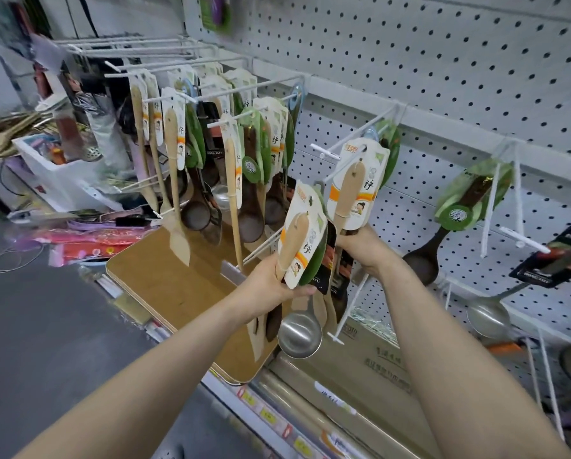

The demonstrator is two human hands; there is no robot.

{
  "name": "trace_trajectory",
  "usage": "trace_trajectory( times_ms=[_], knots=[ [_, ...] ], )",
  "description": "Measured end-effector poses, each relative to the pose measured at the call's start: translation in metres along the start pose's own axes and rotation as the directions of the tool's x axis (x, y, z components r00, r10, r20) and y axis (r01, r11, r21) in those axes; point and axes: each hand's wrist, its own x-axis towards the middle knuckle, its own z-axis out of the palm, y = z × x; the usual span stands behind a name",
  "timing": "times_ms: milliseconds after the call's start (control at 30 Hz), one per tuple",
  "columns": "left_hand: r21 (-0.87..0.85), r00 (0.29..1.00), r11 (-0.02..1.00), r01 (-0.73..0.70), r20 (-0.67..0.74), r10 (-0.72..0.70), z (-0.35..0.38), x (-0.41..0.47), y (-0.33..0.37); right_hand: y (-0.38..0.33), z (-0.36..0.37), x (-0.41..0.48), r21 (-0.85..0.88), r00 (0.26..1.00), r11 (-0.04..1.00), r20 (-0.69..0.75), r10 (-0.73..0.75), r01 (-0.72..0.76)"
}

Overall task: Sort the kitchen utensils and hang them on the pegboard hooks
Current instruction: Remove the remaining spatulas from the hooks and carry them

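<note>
The shelves far left are blurry; the right arm hides part of the cardboard box below, and what lies in it is too unclear to name; a white tub far left holds red and shiny things, blurred too. The left hand has its fingers wrapped tight round a bunch of utensils: wooden spatulas on cards, with a steel ladle hanging lowest. The right hand grips the bottom of one carded spatula; its fingertips are hidden behind it; the card's top is on a white hook of the pegboard.
</note>
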Motion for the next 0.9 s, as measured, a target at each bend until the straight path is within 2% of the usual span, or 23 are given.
trace_trajectory(
  times_ms=[233,400,533,633,900],
  knots=[
    [-0.102,1.0,0.995,0.005,-0.023,-0.007,-0.006,-0.006,-0.003,-0.019,0.005,-0.017,-0.024,0.998,0.998,0.026,0.058,-0.058],
    [-0.141,0.997,0.988,0.06,0.06,-0.052,-0.021,-0.008,-0.005,-0.02,0.015,-0.019,0.033,0.995,0.997,-0.071,0.066,-0.063],
    [-0.175,0.989,0.977,0.126,0.094,-0.111,-0.038,-0.012,-0.015,-0.018,0.021,-0.023,0.05,0.998,0.997,0.014,0.059,-0.06],
    [-0.206,0.988,0.966,0.153,0.069,-0.142,-0.046,-0.012,-0.026,-0.018,0.029,-0.029,0.027,0.991,0.995,0.087,0.098,-0.101],
    [-0.196,0.985,0.965,0.174,0.057,-0.166,-0.059,-0.02,-0.034,-0.019,0.057,-0.053,0.003,0.99,0.998,0.13,0.06,-0.061]
  ],
)
